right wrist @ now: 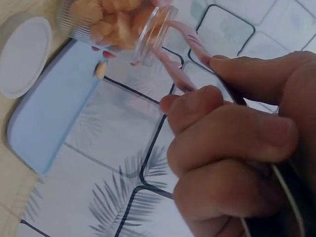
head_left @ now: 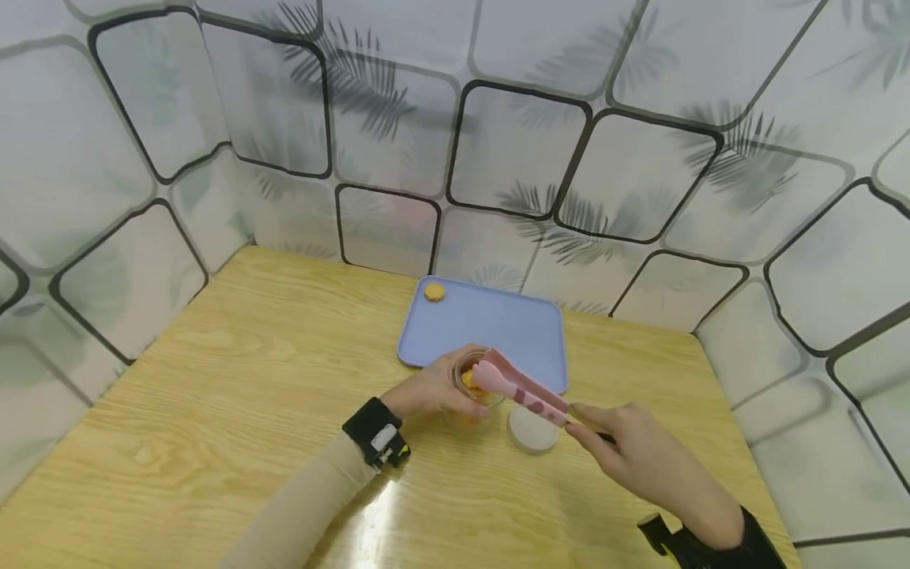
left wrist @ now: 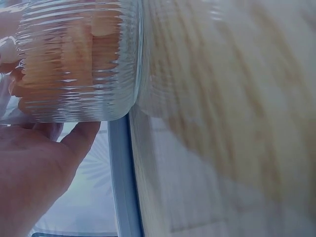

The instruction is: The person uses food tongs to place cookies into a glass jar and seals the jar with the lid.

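Observation:
A clear ribbed jar (left wrist: 74, 59) of orange-yellow cookies (right wrist: 116, 24) is gripped by my left hand (head_left: 441, 389), tilted with its mouth toward the right. My right hand (head_left: 626, 446) holds pink tongs (head_left: 522, 389) between thumb and fingers. The tongs' tips reach the jar's mouth; the right wrist view shows their two arms apart at the rim (right wrist: 155, 37). Whether a cookie lies between the tips cannot be told. One round cookie (head_left: 434, 292) lies at the far left corner of a blue tray (head_left: 512, 324) behind the hands.
A white round lid (head_left: 532, 431) lies on the wooden table (head_left: 284, 340), below the tongs and near the tray's front edge. Patterned wall panels (head_left: 398, 158) stand around the back and sides of the table.

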Demonstrator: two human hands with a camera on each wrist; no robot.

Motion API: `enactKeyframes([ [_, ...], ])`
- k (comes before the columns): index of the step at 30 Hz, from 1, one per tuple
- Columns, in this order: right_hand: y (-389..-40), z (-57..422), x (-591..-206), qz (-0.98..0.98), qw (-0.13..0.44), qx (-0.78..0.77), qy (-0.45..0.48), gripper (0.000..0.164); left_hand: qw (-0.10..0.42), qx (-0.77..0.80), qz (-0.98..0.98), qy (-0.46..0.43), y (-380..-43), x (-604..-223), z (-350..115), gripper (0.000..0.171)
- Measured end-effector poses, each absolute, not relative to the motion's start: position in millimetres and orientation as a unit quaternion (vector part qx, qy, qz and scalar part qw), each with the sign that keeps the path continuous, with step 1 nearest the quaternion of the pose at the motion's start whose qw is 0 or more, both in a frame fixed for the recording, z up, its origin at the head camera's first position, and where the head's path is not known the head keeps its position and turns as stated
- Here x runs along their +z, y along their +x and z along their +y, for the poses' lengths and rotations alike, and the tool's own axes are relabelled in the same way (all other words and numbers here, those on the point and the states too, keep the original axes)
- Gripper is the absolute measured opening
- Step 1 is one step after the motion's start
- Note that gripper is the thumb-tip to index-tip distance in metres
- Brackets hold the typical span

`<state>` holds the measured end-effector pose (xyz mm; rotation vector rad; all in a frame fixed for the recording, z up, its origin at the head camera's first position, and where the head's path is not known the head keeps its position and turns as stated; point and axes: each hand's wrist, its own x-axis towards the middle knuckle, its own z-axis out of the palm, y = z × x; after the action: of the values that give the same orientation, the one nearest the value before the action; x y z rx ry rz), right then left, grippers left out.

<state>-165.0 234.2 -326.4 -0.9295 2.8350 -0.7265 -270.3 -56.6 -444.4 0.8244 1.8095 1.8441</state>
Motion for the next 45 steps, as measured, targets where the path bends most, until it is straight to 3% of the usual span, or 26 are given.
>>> enactKeyframes([
  [5, -166.7, 224.9, -320.5, 0.934, 0.03, -0.21, -0.287, 0.042, 0.208, 0.667, 0.652, 0.294, -271.6, -445.0, -56.3, 0.078],
  [10, -167.7, 224.7, -324.2, 0.928, -0.043, -0.23, -0.291, 0.031, 0.207, 0.652, 0.662, 0.308, -273.6, -446.4, -54.0, 0.067],
  [14, -178.9, 222.6, -323.0, 0.923, -0.07, -0.233, -0.299, 0.023, 0.199, 0.642, 0.673, 0.309, -274.2, -446.0, -55.3, 0.071],
  [21, -234.5, 210.2, -336.6, 0.936, -0.026, -0.23, -0.266, 0.028, 0.186, 0.653, 0.662, 0.317, -274.6, -441.3, -56.6, 0.075],
  [31, -318.5, 189.6, -401.2, 0.929, -0.086, -0.156, -0.323, 0.03, 0.194, 0.665, 0.655, 0.303, -273.5, -445.7, -57.1, 0.078],
  [36, -335.2, 173.2, -420.7, 0.939, -0.047, -0.135, -0.314, 0.023, 0.196, 0.669, 0.65, 0.303, -272.6, -446.9, -59.5, 0.077],
  [45, -347.1, 158.5, -427.4, 0.956, -0.018, -0.135, -0.258, 0.034, 0.19, 0.664, 0.652, 0.313, -271.3, -445.0, -56.8, 0.076],
])
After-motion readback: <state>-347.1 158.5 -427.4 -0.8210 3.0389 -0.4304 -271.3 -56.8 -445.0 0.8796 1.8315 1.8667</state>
